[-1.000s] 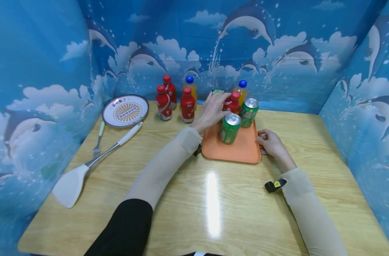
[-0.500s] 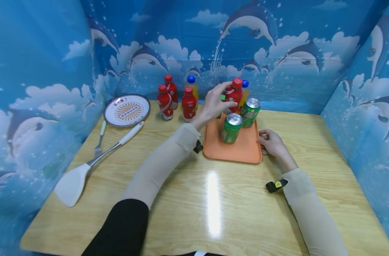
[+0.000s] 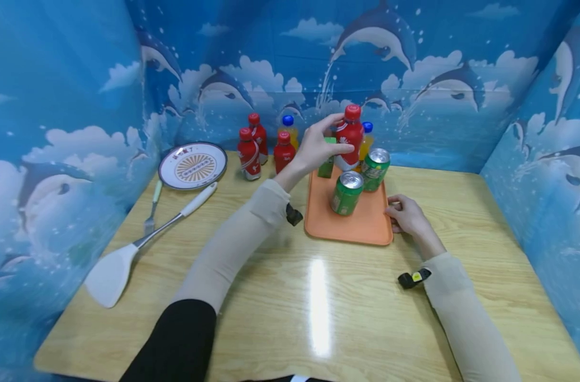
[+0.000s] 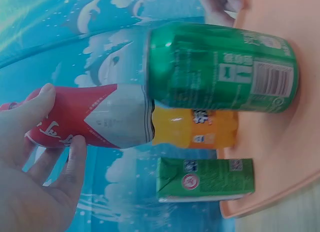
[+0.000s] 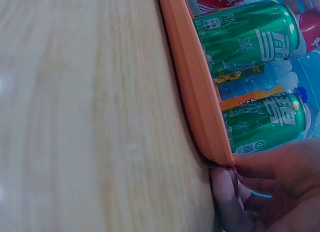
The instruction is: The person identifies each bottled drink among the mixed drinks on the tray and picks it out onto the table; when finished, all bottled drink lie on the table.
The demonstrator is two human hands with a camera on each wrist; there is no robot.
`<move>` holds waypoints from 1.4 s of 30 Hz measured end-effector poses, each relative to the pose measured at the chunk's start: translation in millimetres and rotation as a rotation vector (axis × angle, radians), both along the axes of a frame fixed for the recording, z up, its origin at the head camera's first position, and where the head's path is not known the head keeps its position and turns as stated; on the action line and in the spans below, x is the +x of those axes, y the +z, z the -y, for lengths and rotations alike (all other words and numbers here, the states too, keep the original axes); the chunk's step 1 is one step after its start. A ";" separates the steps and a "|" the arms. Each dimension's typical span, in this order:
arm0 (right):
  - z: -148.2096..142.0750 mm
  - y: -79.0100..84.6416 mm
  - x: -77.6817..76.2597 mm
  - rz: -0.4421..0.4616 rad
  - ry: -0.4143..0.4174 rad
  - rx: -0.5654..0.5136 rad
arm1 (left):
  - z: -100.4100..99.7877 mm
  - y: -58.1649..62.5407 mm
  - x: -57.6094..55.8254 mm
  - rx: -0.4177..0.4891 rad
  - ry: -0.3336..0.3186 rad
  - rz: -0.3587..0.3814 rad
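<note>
My left hand point(image 3: 313, 148) grips a red-labelled drink bottle point(image 3: 352, 132) near its upper part, upright and raised over the back of the orange tray point(image 3: 349, 229). In the left wrist view the bottle's pale lower half point(image 4: 122, 117) shows below my fingers. My right hand point(image 3: 408, 215) pinches the tray's right edge between thumb and fingers, as the right wrist view also shows. Two green soda cans point(image 3: 346, 197) stand on the tray. Behind them are a small green drink carton point(image 3: 326, 167) and a blue-capped bottle of orange drink point(image 3: 367, 139), partly hidden by the red bottle.
Left of the tray stand several red bottles point(image 3: 249, 159) and another blue-capped orange drink bottle point(image 3: 288, 127). Farther left lie a patterned plate point(image 3: 193, 165), a fork point(image 3: 152, 209) and a white spatula point(image 3: 113, 273). Dolphin-print cloth point(image 3: 270, 48) encloses the table's back and sides.
My left hand has lifted the red bottle upward from among the drinks at the tray's back, bringing the green carton into fuller view. The right hand stays at the tray edge.
</note>
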State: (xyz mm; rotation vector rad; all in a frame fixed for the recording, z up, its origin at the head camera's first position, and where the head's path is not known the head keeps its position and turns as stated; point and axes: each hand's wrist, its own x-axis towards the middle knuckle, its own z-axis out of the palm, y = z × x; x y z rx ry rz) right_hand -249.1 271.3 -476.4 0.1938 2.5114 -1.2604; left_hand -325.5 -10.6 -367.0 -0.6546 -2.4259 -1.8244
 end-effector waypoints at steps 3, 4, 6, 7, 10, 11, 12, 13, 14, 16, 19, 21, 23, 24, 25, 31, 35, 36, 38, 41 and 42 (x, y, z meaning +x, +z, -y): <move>0.5 -0.2 -0.3 0.000 -0.004 0.002 | 9.1 8.2 -0.2 0.016 -0.029 0.041; 0.7 -0.3 -0.5 0.001 -0.005 0.004 | 12.7 10.5 -0.3 0.019 -0.042 0.048; 1.5 -0.2 -0.4 0.003 -0.002 0.006 | 20.4 14.1 -0.6 0.023 -0.074 0.061; 2.0 -0.2 -0.4 0.005 0.000 0.008 | 24.4 15.5 -0.8 0.024 -0.094 0.066; 3.4 -0.6 -0.7 0.007 0.001 0.018 | 36.2 17.9 -1.4 0.022 -0.145 0.084; 4.0 -0.6 -0.8 0.007 0.003 0.021 | 39.9 18.1 -1.5 0.018 -0.156 0.095; 4.4 -0.8 -0.9 0.006 0.005 0.024 | 43.4 18.3 -1.5 0.014 -0.165 0.108; 4.8 -0.9 -1.2 0.006 0.007 0.026 | 46.9 18.2 -1.4 0.010 -0.176 0.117; 5.2 -0.9 -1.4 0.007 0.007 0.026 | 50.1 18.0 -1.3 0.005 -0.187 0.125; 5.9 -0.5 -1.3 0.007 0.014 0.019 | 56.3 17.6 -0.3 -0.010 -0.202 0.140; 6.6 -0.2 -1.7 0.011 0.015 0.016 | 63.9 16.8 2.6 -0.030 -0.213 0.141; 5.8 -0.6 -1.9 0.011 0.019 0.013 | 67.8 17.0 5.2 -0.057 -0.207 0.134; 5.1 -0.8 -2.5 0.018 0.015 0.020 | 71.2 17.3 7.9 -0.078 -0.201 0.121; 4.8 -0.7 -2.6 0.022 0.012 0.023 | 72.9 17.4 9.2 -0.090 -0.201 0.110; 4.4 -0.5 -2.6 0.025 0.011 0.025 | 74.7 17.3 10.5 -0.098 -0.200 0.102; 3.9 -0.9 -2.7 0.029 -0.001 0.021 | 89.3 13.2 20.4 -0.080 -0.211 0.091; 3.1 -1.0 -1.1 0.019 0.005 0.012 | 102.0 9.5 28.0 -0.068 -0.217 0.115; 2.7 -0.8 -0.8 0.017 0.008 0.014 | 105.5 8.5 29.1 -0.066 -0.220 0.122; 2.6 0.2 -0.1 0.019 0.008 0.021 | 113.0 7.3 31.4 -0.070 -0.217 0.125; 3.0 1.2 -0.1 0.028 0.007 0.031 | 125.1 5.1 32.3 -0.084 -0.217 0.119; 3.1 1.1 -0.5 0.034 0.004 0.034 | 129.3 4.5 32.5 -0.093 -0.210 0.116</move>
